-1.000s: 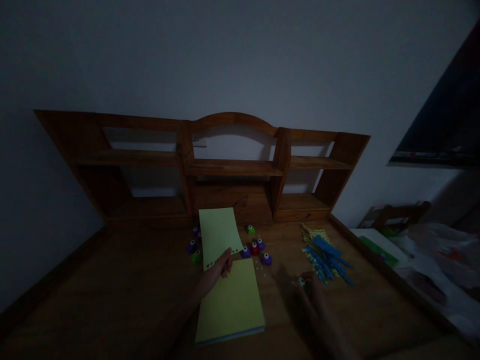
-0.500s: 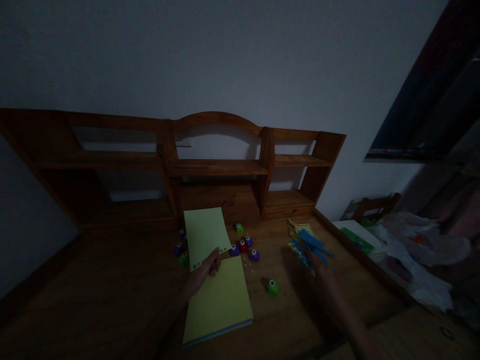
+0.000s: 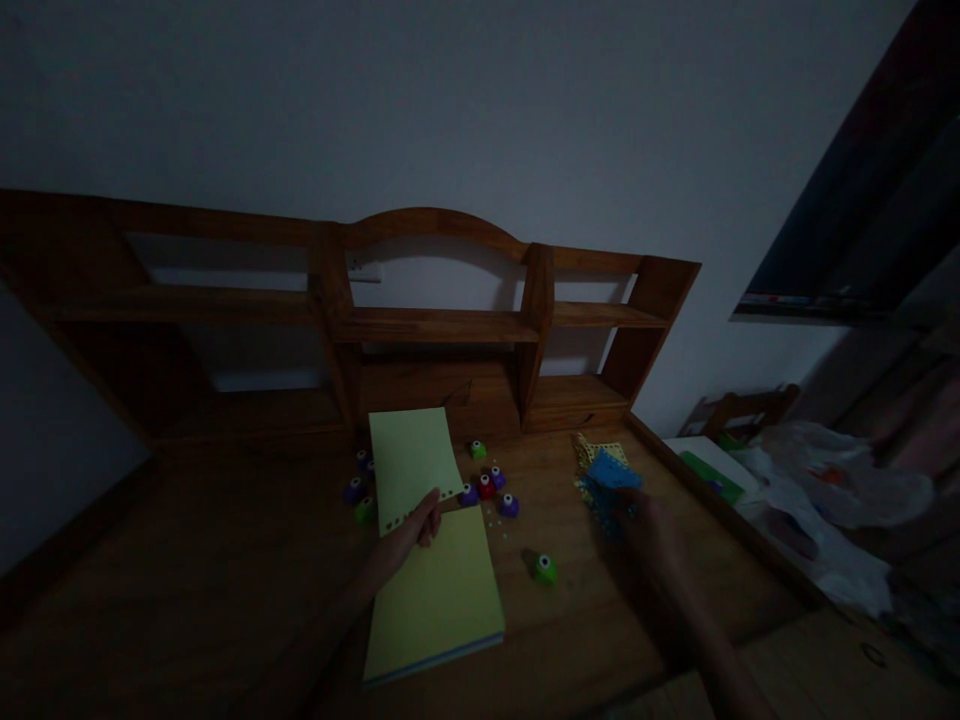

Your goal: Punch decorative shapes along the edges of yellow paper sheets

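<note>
The scene is very dark. My left hand pinches the punched lower edge of a yellow-green sheet, held upright above a stack of yellow paper on the wooden desk. My right hand lies over the pile of blue and yellow punched paper strips at the right; its fingers are lost in shadow. A green craft punch sits alone on the desk between the stack and my right hand.
Several small purple, red and green punches cluster behind the sheet. A wooden shelf unit rises at the desk's back. Beyond the right edge lie a white board with a green item and plastic bags.
My right hand set the green punch down on the desk, then reached right to the blue strips, which now look lifted and bunched. My left hand keeps holding the sheet.
</note>
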Demonstrator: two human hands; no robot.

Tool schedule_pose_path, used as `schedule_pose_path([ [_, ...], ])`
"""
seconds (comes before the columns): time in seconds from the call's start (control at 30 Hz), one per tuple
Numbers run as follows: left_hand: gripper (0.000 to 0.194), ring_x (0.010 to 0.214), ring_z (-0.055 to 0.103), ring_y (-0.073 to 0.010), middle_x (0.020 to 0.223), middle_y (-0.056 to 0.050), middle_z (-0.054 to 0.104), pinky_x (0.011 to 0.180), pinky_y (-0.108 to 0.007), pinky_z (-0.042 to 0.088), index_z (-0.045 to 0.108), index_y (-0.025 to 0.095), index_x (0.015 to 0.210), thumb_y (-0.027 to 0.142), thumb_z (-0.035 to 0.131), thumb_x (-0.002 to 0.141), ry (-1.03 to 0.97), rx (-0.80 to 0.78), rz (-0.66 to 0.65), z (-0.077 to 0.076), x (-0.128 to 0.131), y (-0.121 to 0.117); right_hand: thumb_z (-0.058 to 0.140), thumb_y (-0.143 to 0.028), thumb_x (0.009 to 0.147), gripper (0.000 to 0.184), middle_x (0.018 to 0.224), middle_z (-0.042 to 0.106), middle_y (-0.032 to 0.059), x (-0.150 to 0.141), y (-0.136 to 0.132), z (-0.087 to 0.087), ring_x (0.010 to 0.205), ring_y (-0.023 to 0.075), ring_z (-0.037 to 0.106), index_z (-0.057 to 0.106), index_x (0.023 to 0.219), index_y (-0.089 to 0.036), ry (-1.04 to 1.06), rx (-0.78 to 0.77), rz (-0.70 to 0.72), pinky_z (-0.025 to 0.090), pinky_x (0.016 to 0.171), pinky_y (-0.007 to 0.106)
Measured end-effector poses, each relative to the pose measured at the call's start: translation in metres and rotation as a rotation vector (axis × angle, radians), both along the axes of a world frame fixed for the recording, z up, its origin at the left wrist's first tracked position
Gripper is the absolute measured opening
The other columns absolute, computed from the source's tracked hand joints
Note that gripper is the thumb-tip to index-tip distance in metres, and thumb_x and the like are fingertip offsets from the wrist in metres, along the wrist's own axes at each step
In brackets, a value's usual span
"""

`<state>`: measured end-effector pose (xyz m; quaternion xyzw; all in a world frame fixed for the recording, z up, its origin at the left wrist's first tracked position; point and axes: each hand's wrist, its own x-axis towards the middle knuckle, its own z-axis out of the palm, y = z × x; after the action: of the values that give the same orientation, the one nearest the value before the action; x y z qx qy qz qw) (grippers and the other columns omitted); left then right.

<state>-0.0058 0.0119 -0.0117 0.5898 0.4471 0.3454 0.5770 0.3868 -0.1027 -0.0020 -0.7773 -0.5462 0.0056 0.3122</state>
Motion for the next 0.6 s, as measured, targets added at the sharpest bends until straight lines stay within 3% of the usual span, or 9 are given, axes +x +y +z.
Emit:
schedule_pose_path([
  [0.17,0.055,0.044,0.044,-0.0122,0.044,0.002,0.045,0.053,-0.024,0.036,0.053,0.019,0.053,0.065,0.040,0.081,0.015,0.007,0.016,0.004,0.000,-0.004,0.049,-0.028,0.078,0.031,0.092,0.069,0.0129,0.006,0.006,-0.001,0.081,0.0289,0.066,0.067,0.100,-0.016,0.063,0.036,-0.010,0.049,0.068,0.036],
  [0.4,0.054,0.044,0.044,-0.0123,0.045,0.002,0.047,0.053,-0.024,0.036,0.050,0.019,0.053,0.065,0.041,0.080,0.004,-0.024,0.024,0.008,0.001,-0.005,0.047,-0.030,0.077,0.034,0.093,0.066,0.0122,0.011,0.006,0.014,0.075,0.0250,0.063,0.062,0.104,-0.015,-0.034,0.150,-0.040,0.048,0.064,0.034],
  [0.6,0.053,0.045,0.044,-0.0122,0.045,0.002,0.046,0.053,-0.024,0.036,0.051,0.018,0.053,0.064,0.042,0.080,0.010,-0.037,0.020,0.014,0.002,-0.008,0.051,-0.030,0.080,0.026,0.098,0.064,0.0118,-0.002,-0.001,0.013,0.078,0.0249,0.063,0.067,0.098,-0.019,-0.139,-0.014,0.109,0.048,0.070,0.034],
])
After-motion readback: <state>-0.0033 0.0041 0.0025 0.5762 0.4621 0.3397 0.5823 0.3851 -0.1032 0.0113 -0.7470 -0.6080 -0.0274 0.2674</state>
